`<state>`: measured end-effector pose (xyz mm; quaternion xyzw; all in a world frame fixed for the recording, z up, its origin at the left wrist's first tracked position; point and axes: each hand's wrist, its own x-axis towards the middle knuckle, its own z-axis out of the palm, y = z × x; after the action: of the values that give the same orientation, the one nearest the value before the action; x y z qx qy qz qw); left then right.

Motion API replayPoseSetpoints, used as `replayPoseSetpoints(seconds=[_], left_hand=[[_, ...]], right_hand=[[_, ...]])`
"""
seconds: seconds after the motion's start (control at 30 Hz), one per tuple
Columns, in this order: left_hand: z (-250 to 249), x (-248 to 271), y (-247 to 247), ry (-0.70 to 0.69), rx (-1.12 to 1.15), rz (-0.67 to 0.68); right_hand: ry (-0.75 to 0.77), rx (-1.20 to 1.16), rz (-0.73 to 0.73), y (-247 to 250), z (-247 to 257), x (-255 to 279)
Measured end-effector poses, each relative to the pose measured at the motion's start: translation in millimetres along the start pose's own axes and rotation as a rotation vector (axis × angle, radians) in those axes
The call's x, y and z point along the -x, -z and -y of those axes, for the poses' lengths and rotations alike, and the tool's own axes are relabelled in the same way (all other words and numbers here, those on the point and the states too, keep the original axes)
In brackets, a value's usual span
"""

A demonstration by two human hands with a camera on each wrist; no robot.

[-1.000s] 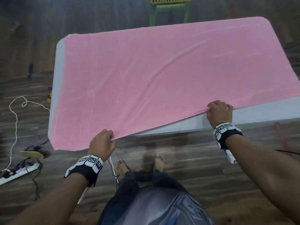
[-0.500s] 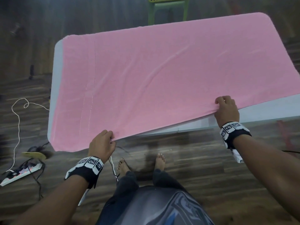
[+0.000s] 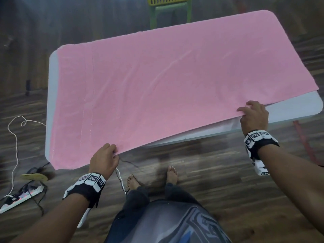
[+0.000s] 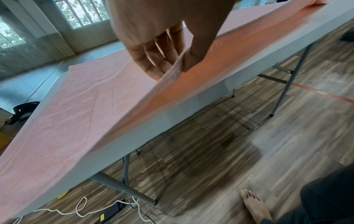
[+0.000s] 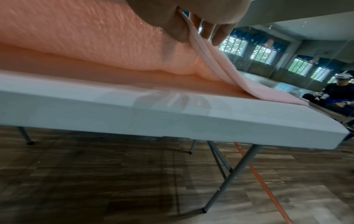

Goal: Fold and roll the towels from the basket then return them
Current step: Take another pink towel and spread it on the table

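A large pink towel lies spread over most of the white folding table. My left hand pinches its near edge, which hangs off the table's front left; in the left wrist view the thumb and fingers clamp the hem of the towel, lifted off the table. My right hand pinches the same near edge further right, above the table top; the right wrist view shows the towel raised there, its hem between the fingers. The yellow basket sits on a green stool beyond the table.
The green stool stands behind the table's far edge. On the wood floor to the left lie a power strip, a white cord and a sandal. My bare feet stand close to the table. A seated person is far right.
My right hand has slid to the right along the near edge of the towel, keeping its pinch. The left hand has stayed where it was. The towel lies flatter.
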<state>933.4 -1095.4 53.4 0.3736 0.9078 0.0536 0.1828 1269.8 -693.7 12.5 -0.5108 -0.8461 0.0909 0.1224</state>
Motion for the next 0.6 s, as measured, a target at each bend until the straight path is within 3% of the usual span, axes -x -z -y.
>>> replayPoseSetpoints(seconds=[0.3, 0.6], left_hand=[[3, 4, -5, -0.051, -0.02, 0.003], [11, 4, -11, -0.205, -0.022, 0.018]], right_hand=[[-0.006, -0.013, -0.097, 10, -19, 16], [-0.045, 0.027, -0.065, 20, -43, 42]])
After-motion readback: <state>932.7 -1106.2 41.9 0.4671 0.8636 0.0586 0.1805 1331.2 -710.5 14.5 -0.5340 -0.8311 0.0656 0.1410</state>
